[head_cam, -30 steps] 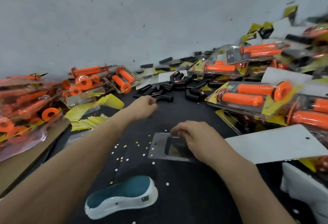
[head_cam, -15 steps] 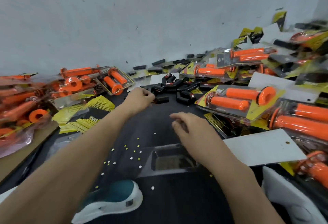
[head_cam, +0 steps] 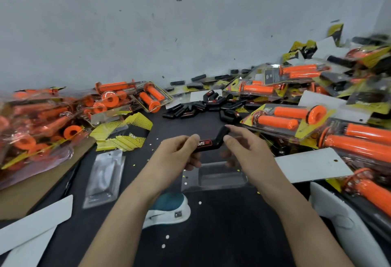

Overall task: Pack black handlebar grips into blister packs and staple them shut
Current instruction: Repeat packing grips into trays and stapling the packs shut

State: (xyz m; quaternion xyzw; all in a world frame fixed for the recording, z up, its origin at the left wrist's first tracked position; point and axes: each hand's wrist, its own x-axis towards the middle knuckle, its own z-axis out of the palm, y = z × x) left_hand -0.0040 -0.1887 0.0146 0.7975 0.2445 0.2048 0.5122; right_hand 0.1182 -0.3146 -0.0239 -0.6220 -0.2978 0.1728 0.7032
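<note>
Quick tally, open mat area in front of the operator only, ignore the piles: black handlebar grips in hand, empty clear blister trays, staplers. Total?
black handlebar grip: 1
clear blister trays: 2
stapler: 1
Total: 4

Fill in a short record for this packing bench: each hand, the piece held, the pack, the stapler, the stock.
left hand: grips one end of the black grip
right hand: fingers pinch the raised other end
black grip: bent, red and white label, not yet in a pack
blister pack: clear, open, lying on the table below the hands
stapler: teal and white, beside the left forearm, untouched
loose black grips: piled near the wall
orange grips: in packs on both sides
</note>
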